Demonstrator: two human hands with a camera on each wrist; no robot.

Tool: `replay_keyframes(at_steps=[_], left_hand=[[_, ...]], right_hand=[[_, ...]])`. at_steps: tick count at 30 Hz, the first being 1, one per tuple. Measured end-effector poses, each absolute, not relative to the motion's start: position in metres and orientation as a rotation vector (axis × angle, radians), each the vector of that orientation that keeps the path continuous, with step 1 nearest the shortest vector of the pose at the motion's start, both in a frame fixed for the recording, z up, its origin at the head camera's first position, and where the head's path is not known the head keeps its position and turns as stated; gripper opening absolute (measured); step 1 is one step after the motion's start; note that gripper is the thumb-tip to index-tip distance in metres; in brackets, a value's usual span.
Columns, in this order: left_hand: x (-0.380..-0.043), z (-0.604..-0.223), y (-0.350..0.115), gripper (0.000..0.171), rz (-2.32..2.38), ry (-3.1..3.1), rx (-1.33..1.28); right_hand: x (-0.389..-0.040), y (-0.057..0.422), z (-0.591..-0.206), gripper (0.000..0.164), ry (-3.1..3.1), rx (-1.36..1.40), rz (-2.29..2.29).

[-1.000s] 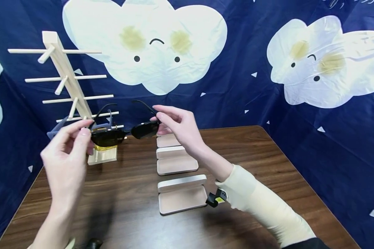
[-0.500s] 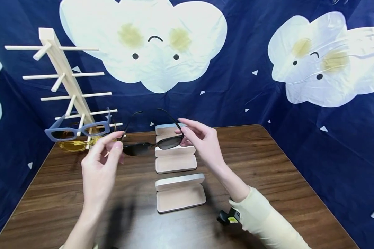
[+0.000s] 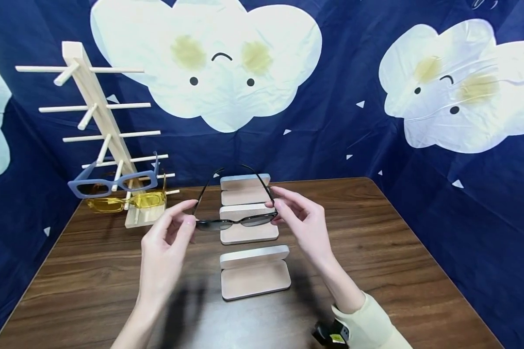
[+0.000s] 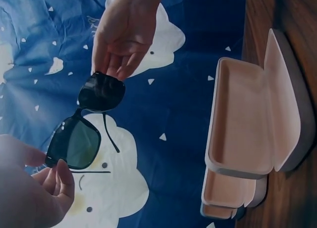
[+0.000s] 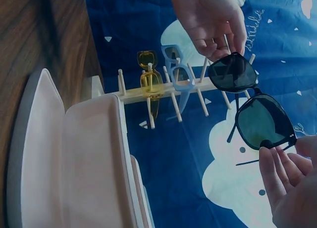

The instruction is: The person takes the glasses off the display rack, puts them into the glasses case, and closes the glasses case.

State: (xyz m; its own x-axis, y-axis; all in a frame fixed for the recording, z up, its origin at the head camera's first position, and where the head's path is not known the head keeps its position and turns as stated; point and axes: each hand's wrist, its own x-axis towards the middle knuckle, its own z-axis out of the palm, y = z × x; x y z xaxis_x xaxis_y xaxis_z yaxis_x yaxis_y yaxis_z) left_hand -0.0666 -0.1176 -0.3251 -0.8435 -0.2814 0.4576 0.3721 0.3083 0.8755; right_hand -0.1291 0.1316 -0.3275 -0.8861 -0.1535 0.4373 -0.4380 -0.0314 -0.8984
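Black sunglasses [image 3: 255, 220] with dark lenses are held up in front of me, temples unfolded and pointing away. My left hand [image 3: 165, 252] pinches them at the left hinge between thumb and fingers. At the opposite hinge my right hand [image 3: 307, 225] pinches the frame the same way. Both dark lenses show fully in the left wrist view, where the sunglasses [image 4: 79, 139] hang between the two hands. In the head view they overlap the middle one of three open glasses cases [image 3: 249, 235]. The nearest case [image 3: 255, 281] lies below the hands, its pink lining showing.
A wooden peg stand [image 3: 98, 109] rises at the back left. Blue-framed glasses [image 3: 113, 183] and yellow glasses [image 3: 148, 199] hang on its lower pegs. The farthest open case [image 3: 244, 196] lies at the table's back edge. A blue cloth with clouds [image 3: 340, 63] hangs behind the table [image 3: 375, 271].
Both hands have carried the black sunglasses from in front of the peg stand rightward and down, over the row of cases. The blue and yellow glasses on the stand are now uncovered.
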Motion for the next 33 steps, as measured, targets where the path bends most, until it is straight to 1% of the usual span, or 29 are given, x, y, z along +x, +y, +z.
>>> replay_keyframes(at_steps=[10, 20, 33], left_hand=[[-0.062, -0.336, -0.117, 0.033, -1.606, -2.065, -0.127], [-0.064, -0.342, -0.118, 0.033, -1.616, -2.083, -0.160], [-0.063, -0.345, -0.117, 0.037, -1.624, -2.111, -0.189]], right_hand=[[-0.124, 0.139, -0.342, 0.035, -2.044, 0.619, 2.036], [-0.125, 0.141, -0.352, 0.035, -2.047, 0.594, 2.055], [-0.119, 0.147, -0.355, 0.034, -2.068, 0.601, 2.032]])
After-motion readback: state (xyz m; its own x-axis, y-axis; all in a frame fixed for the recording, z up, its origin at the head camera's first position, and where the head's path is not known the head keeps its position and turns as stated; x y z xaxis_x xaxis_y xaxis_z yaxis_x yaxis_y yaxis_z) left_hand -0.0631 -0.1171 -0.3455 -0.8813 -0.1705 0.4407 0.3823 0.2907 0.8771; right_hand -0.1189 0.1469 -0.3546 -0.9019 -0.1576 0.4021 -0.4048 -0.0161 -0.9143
